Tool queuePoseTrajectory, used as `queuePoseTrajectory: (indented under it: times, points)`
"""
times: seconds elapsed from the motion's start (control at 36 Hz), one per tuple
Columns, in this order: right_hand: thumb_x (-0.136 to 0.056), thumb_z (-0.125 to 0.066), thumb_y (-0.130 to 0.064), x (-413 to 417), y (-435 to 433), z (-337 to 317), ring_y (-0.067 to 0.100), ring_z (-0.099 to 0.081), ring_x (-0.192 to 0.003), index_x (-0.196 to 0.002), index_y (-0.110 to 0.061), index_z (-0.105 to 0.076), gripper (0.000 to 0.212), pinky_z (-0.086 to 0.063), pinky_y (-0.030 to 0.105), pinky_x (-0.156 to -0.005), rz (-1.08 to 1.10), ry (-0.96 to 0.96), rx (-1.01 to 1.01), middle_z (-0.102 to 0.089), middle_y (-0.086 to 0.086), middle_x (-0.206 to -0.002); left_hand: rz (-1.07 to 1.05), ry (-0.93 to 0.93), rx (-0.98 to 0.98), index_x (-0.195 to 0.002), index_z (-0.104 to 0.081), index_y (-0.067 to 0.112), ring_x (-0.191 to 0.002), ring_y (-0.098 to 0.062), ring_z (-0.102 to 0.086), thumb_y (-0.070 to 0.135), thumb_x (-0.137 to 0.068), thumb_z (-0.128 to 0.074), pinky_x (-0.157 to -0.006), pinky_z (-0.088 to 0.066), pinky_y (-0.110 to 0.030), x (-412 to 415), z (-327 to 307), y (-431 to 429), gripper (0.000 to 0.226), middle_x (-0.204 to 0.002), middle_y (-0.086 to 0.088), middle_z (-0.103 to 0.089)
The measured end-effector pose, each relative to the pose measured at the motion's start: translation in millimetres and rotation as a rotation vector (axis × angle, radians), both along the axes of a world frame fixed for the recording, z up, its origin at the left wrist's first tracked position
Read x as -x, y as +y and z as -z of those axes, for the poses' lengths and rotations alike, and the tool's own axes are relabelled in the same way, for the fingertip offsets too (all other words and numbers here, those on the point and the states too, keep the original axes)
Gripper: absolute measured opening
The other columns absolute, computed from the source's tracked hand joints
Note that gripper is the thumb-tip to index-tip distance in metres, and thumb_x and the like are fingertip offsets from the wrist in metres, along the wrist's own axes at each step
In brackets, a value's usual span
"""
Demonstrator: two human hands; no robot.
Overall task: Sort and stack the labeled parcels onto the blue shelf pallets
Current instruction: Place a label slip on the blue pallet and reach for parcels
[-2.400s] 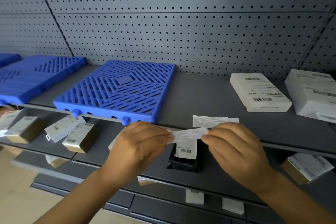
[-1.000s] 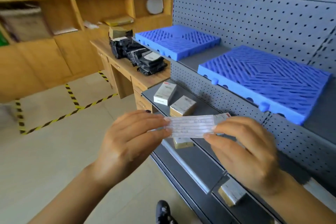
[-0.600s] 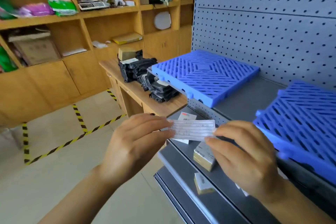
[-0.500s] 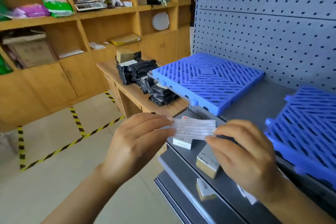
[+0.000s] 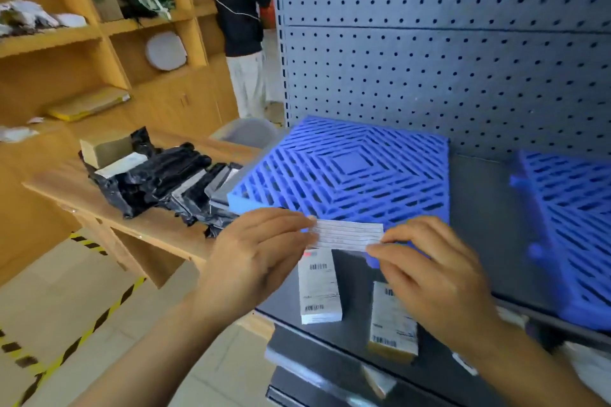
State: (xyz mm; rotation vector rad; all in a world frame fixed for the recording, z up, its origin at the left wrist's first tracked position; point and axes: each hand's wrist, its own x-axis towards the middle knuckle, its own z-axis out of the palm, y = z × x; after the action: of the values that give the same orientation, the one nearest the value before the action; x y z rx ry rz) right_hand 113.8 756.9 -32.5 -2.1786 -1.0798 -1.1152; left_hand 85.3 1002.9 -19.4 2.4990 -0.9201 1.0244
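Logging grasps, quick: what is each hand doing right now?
Left hand: pinches the left end of the paper slip.
Right hand: pinches the slip's right end.

Left hand (image 5: pixel 254 261) and right hand (image 5: pixel 429 277), forearms forward, each in a pinch on the paper slip (image 5: pixel 347 235).

No text can be read. Rows of fine print are seen on the paper slip (image 5: pixel 347 235), which is pinched between the left hand (image 5: pixel 254 261) and the right hand (image 5: pixel 433 277), but the print is too blurred to be made out. Barcodes and a small red mark are shown on the label of the white parcel (image 5: pixel 319 287). Barcodes are also shown on the brown parcel (image 5: pixel 391 324) just beside it. White labels on the black bags (image 5: pixel 158 175) are illegible.
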Motion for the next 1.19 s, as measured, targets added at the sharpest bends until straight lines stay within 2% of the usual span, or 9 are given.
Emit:
queuePoseTrajectory:
  times: [0.19,0.39,0.53,0.61,0.86,1.08,1.19]
  points:
    - [-0.083,-0.063,-0.005,-6.0,32.3,6.4,0.021,-0.056,-0.076,-0.081,-0.011,-0.073,0.013,-0.048,0.034,-0.064,0.188,0.037,0.022,-0.065,0.002,-0.084,0.143,0.021,0.039,-0.094,-0.076,0.008,-0.098,-0.016,-0.067,0.018,-0.091,-0.059,-0.087,-0.052,-0.035,-44.7,7.6,28.1,0.02,-0.107,0.0,-0.072]
    - [-0.082,-0.062,-0.009,-6.6,47.4,12.4,0.022,-0.059,-0.076,-0.084,-0.013,-0.073,0.012,-0.049,0.038,-0.063,0.296,0.141,0.005,-0.064,-0.001,-0.085,0.204,0.088,0.097,-0.096,-0.076,0.014,-0.101,-0.011,-0.066,0.022,-0.09,-0.058,-0.089,-0.05,-0.031,-65.9,19.8,41.6,0.02,-0.108,0.004,-0.071]
    - [-0.086,-0.061,-0.021,-6.0,51.6,10.9,0.016,-0.055,-0.081,-0.086,-0.015,-0.072,0.013,-0.047,0.032,-0.071,0.326,0.196,0.0,-0.063,-0.003,-0.087,0.205,0.098,0.154,-0.09,-0.076,0.015,-0.095,-0.01,-0.068,0.038,-0.086,-0.066,-0.082,-0.055,-0.034,-70.2,22.7,42.1,0.025,-0.104,0.006,-0.072]
    - [-0.087,-0.061,-0.028,-8.7,52.8,11.5,0.016,-0.055,-0.081,-0.086,-0.015,-0.072,0.017,-0.046,0.031,-0.072,0.347,0.191,-0.004,-0.062,-0.003,-0.086,0.195,0.116,0.191,-0.089,-0.077,0.016,-0.092,-0.009,-0.068,0.035,-0.086,-0.066,-0.077,-0.055,-0.034,-74.0,23.6,40.3,0.022,-0.101,0.006,-0.072]
    - [-0.086,-0.064,-0.027,-9.0,52.6,12.6,0.015,-0.056,-0.08,-0.086,-0.015,-0.073,0.015,-0.046,0.027,-0.071,0.364,0.199,-0.029,-0.063,-0.004,-0.085,0.215,0.137,0.23,-0.087,-0.076,0.016,-0.092,-0.007,-0.067,0.035,-0.085,-0.068,-0.077,-0.055,-0.035,-79.5,24.6,41.4,0.021,-0.098,0.008,-0.072]
    - [-0.086,-0.064,-0.031,-8.5,50.3,13.1,0.015,-0.057,-0.08,-0.09,-0.014,-0.073,0.02,-0.049,0.032,-0.07,0.376,0.187,-0.014,-0.064,-0.003,-0.086,0.204,0.195,0.224,-0.107,-0.071,0.016,-0.105,-0.002,-0.062,0.042,-0.083,-0.066,-0.09,-0.051,-0.025,-78.8,19.9,42.4,0.036,-0.116,0.011,-0.065]
    - [-0.085,-0.065,-0.04,-1.9,42.4,7.4,0.018,-0.06,-0.086,-0.097,-0.015,-0.074,0.029,-0.05,0.036,-0.076,0.369,0.177,-0.026,-0.066,-0.003,-0.092,0.202,0.163,0.19,-0.111,-0.069,0.014,-0.111,-0.006,-0.06,0.043,-0.083,-0.068,-0.094,-0.049,-0.026,-74.2,13.7,40.2,0.04,-0.121,0.007,-0.064]
